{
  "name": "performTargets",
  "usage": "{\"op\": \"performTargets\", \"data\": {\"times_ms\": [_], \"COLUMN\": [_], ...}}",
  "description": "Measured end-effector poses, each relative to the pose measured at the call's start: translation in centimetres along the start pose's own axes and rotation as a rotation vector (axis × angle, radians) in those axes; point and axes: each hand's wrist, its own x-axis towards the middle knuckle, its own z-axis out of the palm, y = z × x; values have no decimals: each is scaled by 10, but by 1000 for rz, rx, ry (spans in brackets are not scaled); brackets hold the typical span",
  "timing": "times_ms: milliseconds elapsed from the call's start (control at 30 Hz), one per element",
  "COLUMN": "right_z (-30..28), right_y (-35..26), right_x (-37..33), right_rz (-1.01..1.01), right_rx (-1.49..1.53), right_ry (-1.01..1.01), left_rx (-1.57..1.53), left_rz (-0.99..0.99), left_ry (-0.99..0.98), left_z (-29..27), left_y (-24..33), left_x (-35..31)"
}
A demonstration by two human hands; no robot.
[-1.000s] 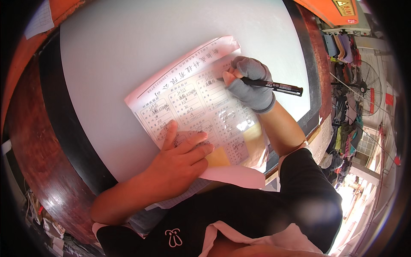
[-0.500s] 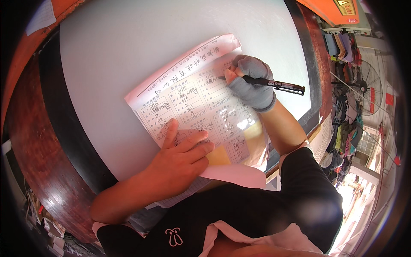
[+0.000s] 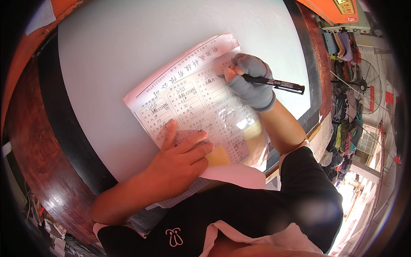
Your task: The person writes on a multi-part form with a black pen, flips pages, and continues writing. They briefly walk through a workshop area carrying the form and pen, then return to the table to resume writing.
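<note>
A glossy sheet of printed labels [image 3: 188, 112], pink along its far edge, lies aslant on the white board [image 3: 107, 73]. Several of its label boxes carry black handwriting. My left hand [image 3: 182, 160] rests flat on the near left part of the sheet, fingers stretched and apart. My right hand [image 3: 252, 81], in a grey fingerless glove, grips a black marker pen [image 3: 278, 84]. The pen's tip is at the upper right label box, and its capped end points to the right. A yellow patch [image 3: 221, 155] shows at the sheet's near side, partly covered by my left hand.
Dark strips [image 3: 64, 115] border the board, with reddish-brown wood [image 3: 43, 171] beyond. An orange machine part [image 3: 321, 10] stands at the far right. Farther right are hanging cloths [image 3: 340, 47] and a large fan [image 3: 363, 85]. White paper [image 3: 235, 175] curls at the near edge.
My right hand and the pen have shifted very slightly at the upper right label, where the handwriting looks a little longer. My left hand stays in place.
</note>
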Motion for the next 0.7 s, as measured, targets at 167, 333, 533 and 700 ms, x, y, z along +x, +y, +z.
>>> {"op": "performTargets", "data": {"times_ms": [167,333,533,700], "right_z": [-3,-5,-2,-4], "right_y": [1,0,1,1], "right_x": [0,0,-1,-1], "right_rz": [8,6,-19,27], "right_rx": [-230,-131,-147,-249], "right_ry": [-29,-66,8,-23], "left_rx": [4,8,3,-3], "left_rz": [0,2,2,1], "left_ry": [-6,1,8,12], "left_z": [0,0,0,0], "left_y": [1,0,0,0], "left_x": [0,1,0,0]}}
